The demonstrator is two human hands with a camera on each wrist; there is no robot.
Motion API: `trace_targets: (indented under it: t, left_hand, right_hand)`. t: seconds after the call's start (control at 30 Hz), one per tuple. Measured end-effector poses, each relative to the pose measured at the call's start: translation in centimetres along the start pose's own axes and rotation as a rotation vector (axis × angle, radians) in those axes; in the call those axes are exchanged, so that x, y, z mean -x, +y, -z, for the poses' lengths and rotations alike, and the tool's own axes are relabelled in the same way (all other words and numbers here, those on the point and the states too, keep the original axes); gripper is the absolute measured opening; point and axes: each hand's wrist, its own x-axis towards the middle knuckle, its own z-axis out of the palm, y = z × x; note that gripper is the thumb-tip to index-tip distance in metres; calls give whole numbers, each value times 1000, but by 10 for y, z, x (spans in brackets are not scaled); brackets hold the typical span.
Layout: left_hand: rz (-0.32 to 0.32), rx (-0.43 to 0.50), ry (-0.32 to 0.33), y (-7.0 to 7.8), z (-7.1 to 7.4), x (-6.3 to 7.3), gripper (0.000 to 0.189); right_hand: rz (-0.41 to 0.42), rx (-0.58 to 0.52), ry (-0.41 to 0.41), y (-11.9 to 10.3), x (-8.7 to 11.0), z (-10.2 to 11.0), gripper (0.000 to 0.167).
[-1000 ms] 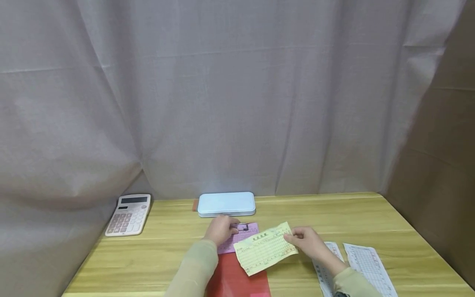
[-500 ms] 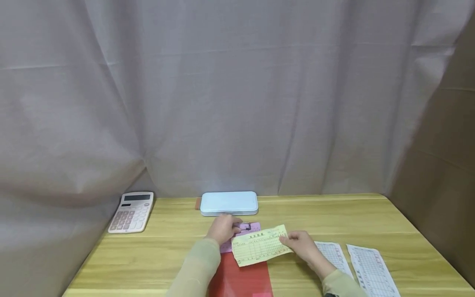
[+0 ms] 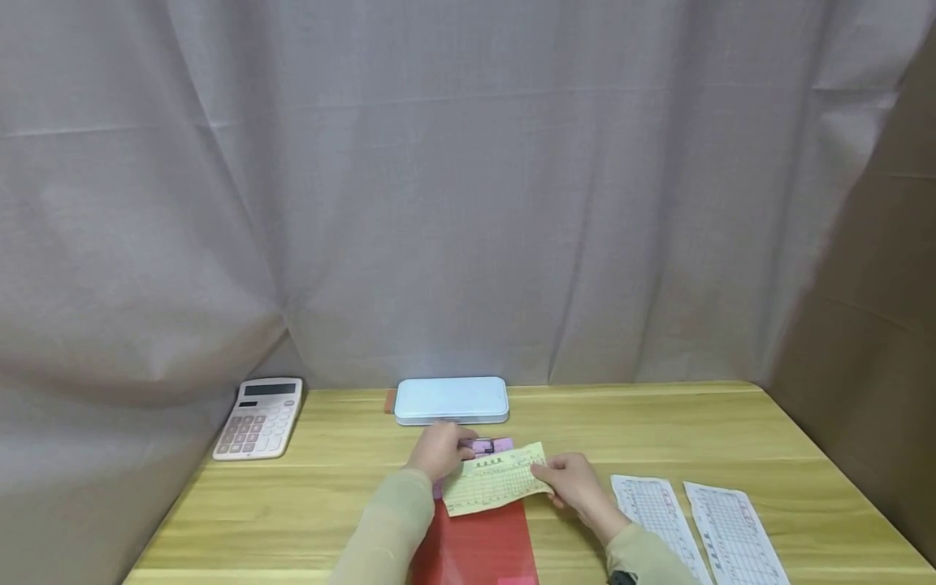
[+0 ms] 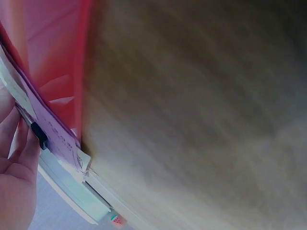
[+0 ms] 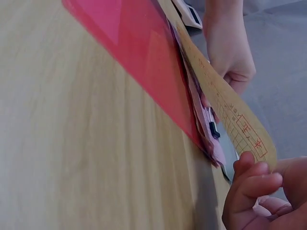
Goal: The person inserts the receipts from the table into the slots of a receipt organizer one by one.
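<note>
A red translucent clipboard (image 3: pixel 478 544) lies at the front of the table. Purple printed slips (image 3: pixel 504 444) sit at its top, by a metal clip (image 5: pixel 214 130) with a black end. My left hand (image 3: pixel 437 452) grips the clip; in the left wrist view its fingers (image 4: pixel 29 148) bend around that end. A yellow printed slip (image 3: pixel 496 479) covers much of the purple paper. My right hand (image 3: pixel 576 486) pinches the yellow slip's right edge between thumb and fingers, and the slip's left end reaches close to my left hand. Red print shows on the slip's underside in the right wrist view.
A pale blue flat case (image 3: pixel 451 398) lies behind the clipboard, a small reddish piece (image 3: pixel 390 401) at its left. The calculator (image 3: pixel 259 418) is at the back left. Two white printed forms (image 3: pixel 658 512) lie to the right. A grey curtain (image 3: pixel 468 195) hangs behind.
My right hand has brought the yellow slip leftward over the purple slips, nearer the clip. My left hand has stayed at the clip. More of the white forms now shows.
</note>
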Motion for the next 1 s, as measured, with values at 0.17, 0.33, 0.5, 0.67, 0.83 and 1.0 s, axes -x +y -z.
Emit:
trace_targets:
  t: [0.17, 0.33, 0.5, 0.67, 0.83, 1.0]
  left_hand:
    - [-30, 3, 20, -1, -1, 0, 24]
    - [-39, 15, 18, -2, -1, 1, 23]
    - [-42, 14, 14, -2, 0, 1, 23]
    - [-39, 14, 12, -2, 1, 1, 24]
    - [-28, 25, 6, -1, 1, 1, 24]
    - [-28, 16, 12, -2, 1, 1, 25]
  right_hand:
    - [-36, -62, -15, -3, 2, -10, 16]
    - [-65, -105, -11, -4, 3, -19, 17]
    - [-58, -106, -19, -4, 1, -25, 16]
    - [-53, -97, -32, -3, -2, -27, 15]
    - [-45, -67, -38, -2, -6, -30, 16]
    - [-18, -19, -37, -1, -9, -32, 17]
